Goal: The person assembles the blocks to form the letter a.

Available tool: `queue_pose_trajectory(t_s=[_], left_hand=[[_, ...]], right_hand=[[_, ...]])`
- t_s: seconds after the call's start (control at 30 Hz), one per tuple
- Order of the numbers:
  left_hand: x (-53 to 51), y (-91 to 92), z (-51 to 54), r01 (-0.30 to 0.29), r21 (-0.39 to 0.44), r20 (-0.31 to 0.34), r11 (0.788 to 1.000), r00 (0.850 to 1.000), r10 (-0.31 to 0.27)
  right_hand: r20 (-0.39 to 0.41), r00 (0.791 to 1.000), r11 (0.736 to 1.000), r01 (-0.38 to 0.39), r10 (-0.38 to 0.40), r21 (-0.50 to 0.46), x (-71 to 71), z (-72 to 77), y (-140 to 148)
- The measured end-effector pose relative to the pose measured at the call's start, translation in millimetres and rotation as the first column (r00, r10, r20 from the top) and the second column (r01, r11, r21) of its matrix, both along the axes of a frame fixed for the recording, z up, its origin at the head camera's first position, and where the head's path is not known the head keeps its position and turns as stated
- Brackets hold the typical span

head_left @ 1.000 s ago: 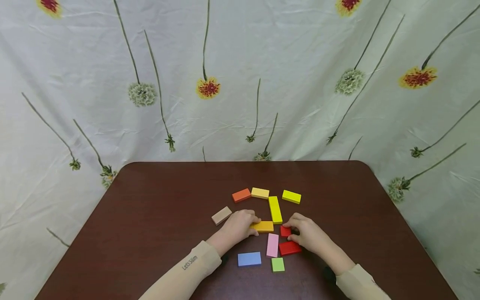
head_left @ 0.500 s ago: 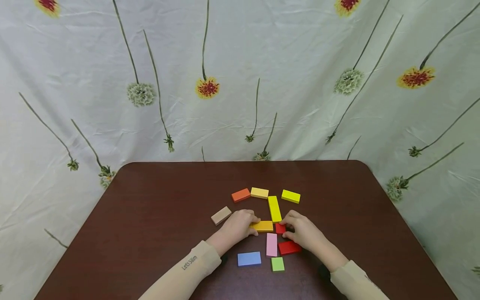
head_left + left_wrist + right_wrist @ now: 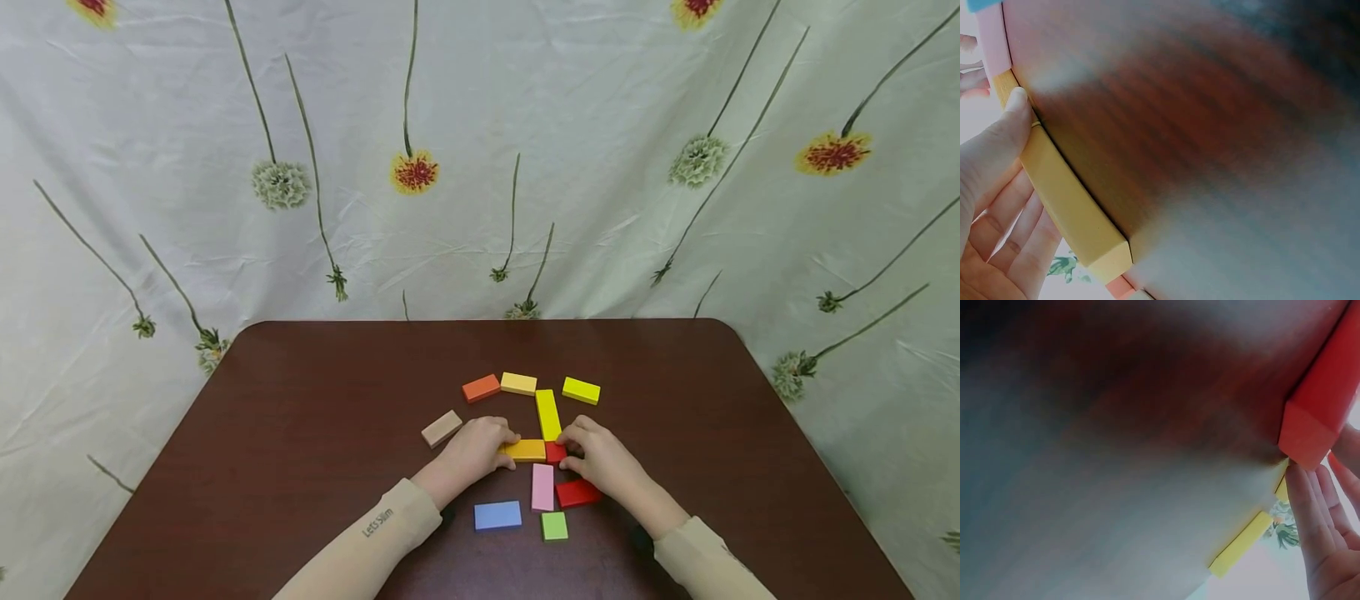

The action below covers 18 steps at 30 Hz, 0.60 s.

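In the head view my left hand [image 3: 474,446] grips an orange-yellow block [image 3: 527,451] from its left end. The left wrist view shows the thumb pressed near a seam, with a paler yellow block [image 3: 1072,200] end to end with the orange-yellow one. My right hand [image 3: 609,458] pinches a small red block [image 3: 555,452] between thumb and fingers, at the orange-yellow block's right end. Just above that end stands a long yellow block [image 3: 548,414]. A pink block [image 3: 542,487] lies below it, and a longer red block [image 3: 577,493] lies under the right hand.
On the dark brown table [image 3: 315,392] lie a blue block [image 3: 497,516], a green block [image 3: 554,526], a beige block [image 3: 442,429], an orange block [image 3: 481,388], a pale yellow block [image 3: 518,383] and a bright yellow block [image 3: 581,391]. A flowered cloth [image 3: 600,233] hangs behind.
My right hand has slid the small red block left, from apart to up against the orange-yellow block's end. The left hand has stayed in place, still gripping.
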<state>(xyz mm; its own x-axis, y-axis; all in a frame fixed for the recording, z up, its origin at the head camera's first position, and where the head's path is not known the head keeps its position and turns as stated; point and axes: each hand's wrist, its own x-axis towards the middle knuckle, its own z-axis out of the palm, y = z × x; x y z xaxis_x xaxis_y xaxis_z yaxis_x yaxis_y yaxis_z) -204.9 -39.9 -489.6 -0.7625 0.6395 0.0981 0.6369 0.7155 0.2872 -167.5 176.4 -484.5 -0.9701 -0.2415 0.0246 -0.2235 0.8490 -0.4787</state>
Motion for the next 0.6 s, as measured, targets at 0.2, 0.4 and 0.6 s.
queue_pose_trajectory(t_s=[0.2, 0.4, 0.6], left_hand=[[0.9, -0.5, 1.6, 0.003, 0.013, 0.006, 1.000, 1.000, -0.003], [0.4, -0.5, 1.2, 0.002, 0.003, 0.005, 1.000, 1.000, -0.002], [0.4, -0.6, 2.1, -0.004, 0.000, 0.010, 1.000, 1.000, 0.004]], right_hand=[[0.025, 0.998, 0.998, 0.053, -0.053, -0.029, 1.2, -0.4, -1.6], [0.034, 0.999, 0.999, 0.041, -0.041, -0.007, 1.6, 2.1, -3.2], [0.019, 1.000, 1.000, 0.020, -0.020, 0.004, 0.2, 1.3, -3.9]])
